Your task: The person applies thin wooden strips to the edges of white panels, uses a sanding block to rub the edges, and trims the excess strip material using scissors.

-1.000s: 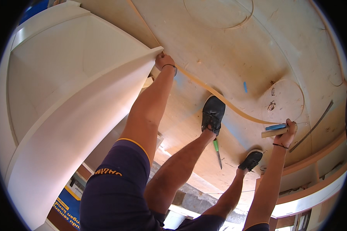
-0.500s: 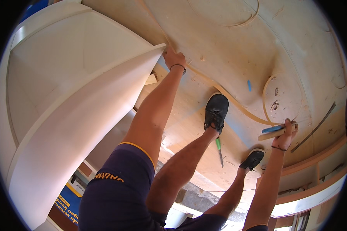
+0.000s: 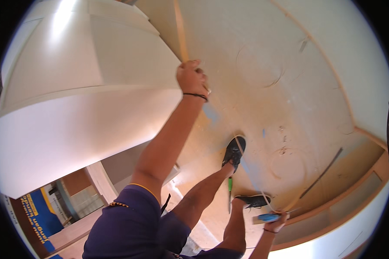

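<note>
My left hand is closed on a long, thin, light-brown edging strip beside the corner of a large white cabinet. The strip runs up past the hand along the cabinet's edge. Low on the right, my right hand grips a blue object together with a flat light-wood block. More of the strip loops around that hand and passes in front of my shoes. What kind of tool the blue object is cannot be made out.
A green-handled knife lies on the floor near my feet. Farther right are a dark narrow strip and a small blue piece. A wood-edged frame with compartments stands at the lower right. Below the cabinet is a blue printed board.
My view has shifted. My left hand sits slightly lower in view along the cabinet edge. My right hand has come down and inward, still holding the blue object and block.
</note>
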Motion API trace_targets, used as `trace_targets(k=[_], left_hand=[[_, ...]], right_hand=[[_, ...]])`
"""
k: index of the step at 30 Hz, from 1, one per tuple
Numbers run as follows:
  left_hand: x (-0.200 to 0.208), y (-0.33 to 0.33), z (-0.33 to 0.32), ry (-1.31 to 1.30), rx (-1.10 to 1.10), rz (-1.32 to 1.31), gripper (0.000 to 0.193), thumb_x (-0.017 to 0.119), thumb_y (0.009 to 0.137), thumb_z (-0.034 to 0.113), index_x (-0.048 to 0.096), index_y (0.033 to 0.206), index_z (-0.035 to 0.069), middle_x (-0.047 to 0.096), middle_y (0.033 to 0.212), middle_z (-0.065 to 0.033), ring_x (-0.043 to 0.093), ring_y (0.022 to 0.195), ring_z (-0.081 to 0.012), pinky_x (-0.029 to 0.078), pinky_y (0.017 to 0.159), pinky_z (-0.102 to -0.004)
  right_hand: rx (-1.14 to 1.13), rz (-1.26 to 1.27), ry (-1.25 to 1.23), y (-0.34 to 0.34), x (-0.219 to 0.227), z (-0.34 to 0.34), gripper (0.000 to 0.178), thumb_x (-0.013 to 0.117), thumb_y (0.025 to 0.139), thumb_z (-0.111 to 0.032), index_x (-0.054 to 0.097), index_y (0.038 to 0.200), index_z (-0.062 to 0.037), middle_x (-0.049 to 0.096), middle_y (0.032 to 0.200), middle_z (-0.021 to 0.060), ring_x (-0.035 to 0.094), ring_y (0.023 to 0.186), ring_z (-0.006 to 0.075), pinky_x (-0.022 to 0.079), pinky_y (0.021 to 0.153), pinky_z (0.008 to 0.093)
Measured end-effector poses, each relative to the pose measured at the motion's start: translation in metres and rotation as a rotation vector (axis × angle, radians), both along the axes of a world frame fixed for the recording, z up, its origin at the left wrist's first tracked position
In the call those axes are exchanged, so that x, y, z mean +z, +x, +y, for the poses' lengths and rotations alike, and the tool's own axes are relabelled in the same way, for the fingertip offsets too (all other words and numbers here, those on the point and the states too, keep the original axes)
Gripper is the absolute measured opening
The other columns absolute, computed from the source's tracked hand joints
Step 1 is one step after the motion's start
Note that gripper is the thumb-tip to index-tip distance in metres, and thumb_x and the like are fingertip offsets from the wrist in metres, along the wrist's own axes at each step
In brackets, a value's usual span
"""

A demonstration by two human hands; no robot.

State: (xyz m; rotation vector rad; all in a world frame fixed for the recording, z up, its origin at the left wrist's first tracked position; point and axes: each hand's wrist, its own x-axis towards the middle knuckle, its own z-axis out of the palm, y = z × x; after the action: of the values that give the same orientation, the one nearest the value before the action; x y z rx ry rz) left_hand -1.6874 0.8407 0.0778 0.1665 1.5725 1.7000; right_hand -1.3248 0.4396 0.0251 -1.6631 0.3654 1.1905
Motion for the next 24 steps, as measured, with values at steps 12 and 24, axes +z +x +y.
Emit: trace_targets(k=[12, 24], left_hand=[[0.311, -0.136, 0.168, -0.176, 0.034, 0.205, 0.012, 0.052, 0.087, 0.012, 0.054, 0.082, 0.001, 0.057, 0.068, -0.0051, 0.050, 0.052, -0.0122, 0.037, 0.043, -0.0240], [0.321, -0.167, 0.177, -0.280, -0.218, -0.137, 0.030, 0.040, 0.089, 0.021, 0.049, 0.063, 0.008, 0.045, 0.048, -0.0061, 0.044, 0.039, -0.0202, 0.039, 0.039, -0.0317]], right_hand=[[-0.035, 0.671, 0.589, -0.105, 0.289, 0.114, 0.032, 0.062, 0.074, -0.016, 0.055, 0.106, -0.0174, 0.060, 0.084, 0.0023, 0.056, 0.066, 0.0130, 0.046, 0.062, 0.0331], [0.660, 0.225, 0.399, -0.117, 0.393, 0.165, 0.034, 0.057, 0.074, -0.002, 0.046, 0.106, -0.0044, 0.057, 0.091, 0.0087, 0.060, 0.073, 0.0216, 0.050, 0.067, 0.0327]])
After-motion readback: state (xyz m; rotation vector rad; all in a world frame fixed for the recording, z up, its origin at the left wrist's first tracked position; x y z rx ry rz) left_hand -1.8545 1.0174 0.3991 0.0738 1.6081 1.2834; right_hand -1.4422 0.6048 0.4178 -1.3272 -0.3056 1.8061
